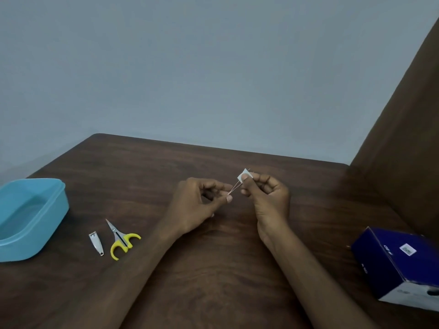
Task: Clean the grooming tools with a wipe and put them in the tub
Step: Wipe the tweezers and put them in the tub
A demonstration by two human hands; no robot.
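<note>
Early on: L hand point(202, 205) pinched thin metal tweezers point(234, 189), R hand point(266, 195) pinched small white wipe point(244, 175) on them; silver nail clipper point(96, 243) & yellow-handled scissors point(121, 239) lay uncleaned beside light-blue plastic tub point(47, 224), apparently w/ nothing in it.

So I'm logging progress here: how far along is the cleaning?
Nothing looks finished: the tub appears empty. In hand: the left hand pinches thin tweezers while the right hand holds a wipe on them. Left: the clipper and scissors lie on the table beside the tub.
</note>
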